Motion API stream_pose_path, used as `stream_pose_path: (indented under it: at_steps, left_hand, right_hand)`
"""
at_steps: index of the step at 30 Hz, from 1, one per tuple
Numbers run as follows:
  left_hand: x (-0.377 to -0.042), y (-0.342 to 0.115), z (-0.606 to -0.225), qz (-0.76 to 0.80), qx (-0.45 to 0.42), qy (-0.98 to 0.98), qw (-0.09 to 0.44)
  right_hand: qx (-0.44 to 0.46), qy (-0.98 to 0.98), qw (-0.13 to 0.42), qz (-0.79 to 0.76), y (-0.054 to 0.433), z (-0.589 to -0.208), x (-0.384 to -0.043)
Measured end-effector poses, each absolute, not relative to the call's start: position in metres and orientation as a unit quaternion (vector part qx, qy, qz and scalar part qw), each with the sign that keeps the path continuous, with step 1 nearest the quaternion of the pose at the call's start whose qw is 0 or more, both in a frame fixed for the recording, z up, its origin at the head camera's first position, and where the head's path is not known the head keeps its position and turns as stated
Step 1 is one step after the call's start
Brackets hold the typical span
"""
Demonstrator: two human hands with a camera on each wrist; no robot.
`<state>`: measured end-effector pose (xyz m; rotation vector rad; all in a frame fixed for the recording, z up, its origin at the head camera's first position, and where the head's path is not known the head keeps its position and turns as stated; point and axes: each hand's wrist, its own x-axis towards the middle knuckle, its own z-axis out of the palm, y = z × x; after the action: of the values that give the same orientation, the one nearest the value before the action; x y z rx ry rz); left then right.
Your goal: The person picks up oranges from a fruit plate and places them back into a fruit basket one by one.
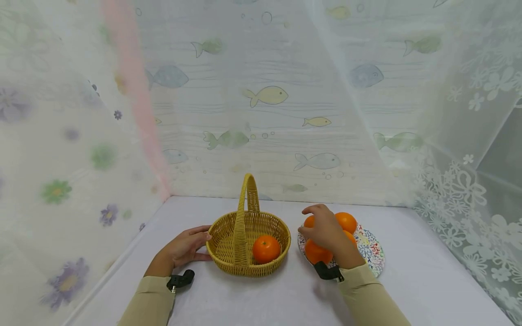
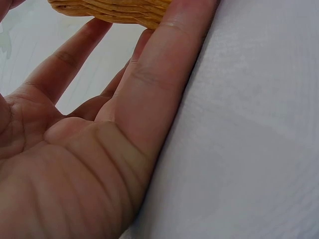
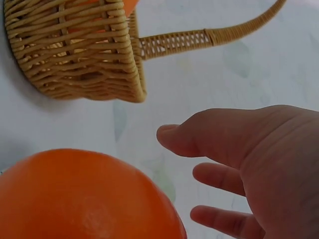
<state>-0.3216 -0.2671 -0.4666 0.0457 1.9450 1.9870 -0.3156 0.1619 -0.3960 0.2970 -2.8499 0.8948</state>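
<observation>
A yellow wicker basket with a tall arched handle stands upright on the table, one orange in its right half. My left hand holds the basket's left side, the thumb at the rim and the other fingers against the outer wall; the left wrist view shows those fingers reaching to the wicker. Over a plate with a colourful pattern hovers my right hand, thumb and fingers apart. Several oranges lie on that plate, partly hidden by the hand. In the right wrist view an orange is apart from the fingers.
A white cloth covers the table. Behind it hangs a pale curtain with fish drawings, and sheer flowered curtains close in both sides. Each wrist carries a small black camera mount.
</observation>
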Motion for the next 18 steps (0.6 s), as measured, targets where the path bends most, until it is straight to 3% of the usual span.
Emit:
stream_pose_path:
  at_steps: [18]
  left_hand:
    - [-0.322, -0.267, -0.466, 0.706, 0.013, 0.685, 0.180]
  right_hand:
    - [0.074, -0.950, 0.036, 0.301, 0.175, -0.406, -0.325]
